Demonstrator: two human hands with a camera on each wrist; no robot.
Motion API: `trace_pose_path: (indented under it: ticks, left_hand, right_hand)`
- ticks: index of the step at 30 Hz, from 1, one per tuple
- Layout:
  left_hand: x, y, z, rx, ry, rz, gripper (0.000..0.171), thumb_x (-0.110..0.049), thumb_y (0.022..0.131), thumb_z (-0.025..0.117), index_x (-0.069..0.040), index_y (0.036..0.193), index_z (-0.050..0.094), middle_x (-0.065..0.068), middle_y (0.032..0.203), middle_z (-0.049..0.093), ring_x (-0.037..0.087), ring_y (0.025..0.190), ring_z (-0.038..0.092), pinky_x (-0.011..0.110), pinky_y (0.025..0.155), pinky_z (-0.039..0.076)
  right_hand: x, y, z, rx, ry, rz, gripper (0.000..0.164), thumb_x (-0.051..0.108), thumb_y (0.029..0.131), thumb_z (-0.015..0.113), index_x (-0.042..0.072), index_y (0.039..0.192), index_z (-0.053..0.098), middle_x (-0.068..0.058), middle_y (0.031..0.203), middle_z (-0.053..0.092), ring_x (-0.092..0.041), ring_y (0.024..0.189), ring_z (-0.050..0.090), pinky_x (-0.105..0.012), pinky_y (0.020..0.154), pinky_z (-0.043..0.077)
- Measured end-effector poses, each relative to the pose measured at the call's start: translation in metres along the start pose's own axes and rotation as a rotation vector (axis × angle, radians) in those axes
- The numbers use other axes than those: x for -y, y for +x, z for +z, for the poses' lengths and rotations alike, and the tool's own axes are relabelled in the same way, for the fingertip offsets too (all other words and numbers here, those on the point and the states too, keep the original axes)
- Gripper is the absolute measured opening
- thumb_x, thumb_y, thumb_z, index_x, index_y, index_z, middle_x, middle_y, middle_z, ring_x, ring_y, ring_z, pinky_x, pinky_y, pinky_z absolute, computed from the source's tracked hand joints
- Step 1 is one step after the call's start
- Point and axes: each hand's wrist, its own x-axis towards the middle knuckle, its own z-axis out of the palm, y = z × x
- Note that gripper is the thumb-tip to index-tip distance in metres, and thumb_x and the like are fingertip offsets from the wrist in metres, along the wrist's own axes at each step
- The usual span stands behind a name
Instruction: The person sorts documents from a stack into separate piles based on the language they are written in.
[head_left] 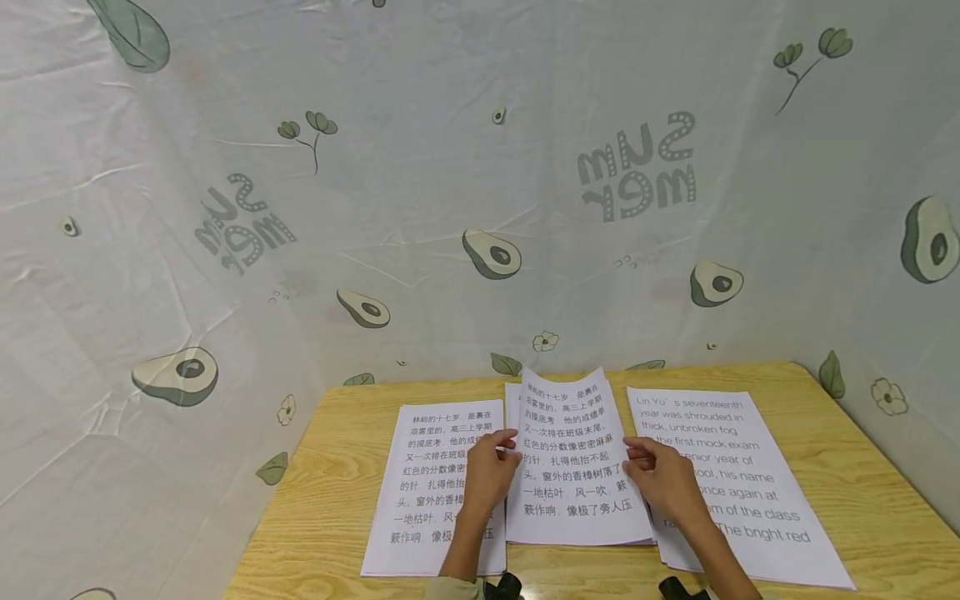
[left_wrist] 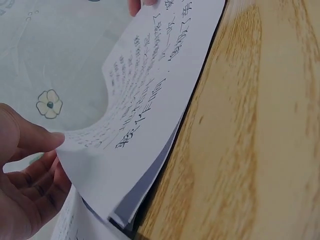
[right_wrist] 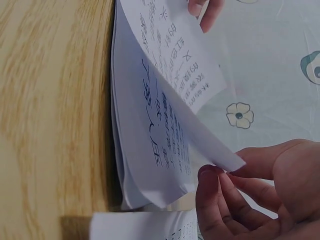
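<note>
A printed paper sheet with Chinese text is held up over the middle stack of paper, its upper edge curving. My left hand pinches its left edge; in the left wrist view the thumb of that hand lies on the printed face and the fingers behind. On the opposite edge, my right hand pinches the sheet between thumb and fingers. The right wrist view shows the lifted edge bending up into this hand, with more printed paper underneath.
To the left lies a stack of Chinese-printed paper, partly behind the left arm. English-printed paper lies to the right, partly under the right arm. All rest on a wooden table. An avocado-patterned cloth hangs behind it.
</note>
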Motion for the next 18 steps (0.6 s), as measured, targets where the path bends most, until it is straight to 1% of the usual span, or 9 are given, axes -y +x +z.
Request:
trace_pose_path:
  ticks: [7, 15, 18]
  left_hand:
    - [0.000, 0.001, 0.000, 0.005, -0.012, -0.016, 0.040, 0.005, 0.091, 0.074, -0.006, 0.130, 0.076, 0.002, 0.102, 0.073, 0.007, 0.085, 0.066, 0.018, 0.071, 0.054]
    - [-0.001, 0.000, -0.007, -0.012, -0.024, -0.020, 0.042, 0.007, 0.090, 0.074, -0.005, 0.130, 0.075, 0.005, 0.104, 0.074, 0.009, 0.089, 0.069, 0.020, 0.075, 0.057]
    - [0.000, 0.000, -0.010, -0.023, -0.026, -0.014, 0.042, 0.008, 0.089, 0.075, -0.004, 0.129, 0.075, 0.006, 0.104, 0.074, 0.010, 0.089, 0.069, 0.022, 0.075, 0.058]
  right_hand:
    - [0.001, -0.001, -0.002, -0.009, 0.017, 0.004, 0.041, 0.006, 0.096, 0.075, -0.004, 0.135, 0.069, -0.019, 0.115, 0.078, -0.031, 0.103, 0.076, -0.023, 0.080, 0.056]
    - [0.002, -0.002, -0.009, -0.001, 0.064, 0.029, 0.043, 0.007, 0.097, 0.074, -0.003, 0.138, 0.068, -0.020, 0.120, 0.076, -0.030, 0.106, 0.074, -0.018, 0.079, 0.053]
    - [0.003, -0.002, -0.010, 0.006, 0.074, 0.032, 0.043, 0.008, 0.098, 0.073, -0.003, 0.139, 0.067, -0.020, 0.121, 0.076, -0.030, 0.107, 0.074, -0.017, 0.079, 0.053]
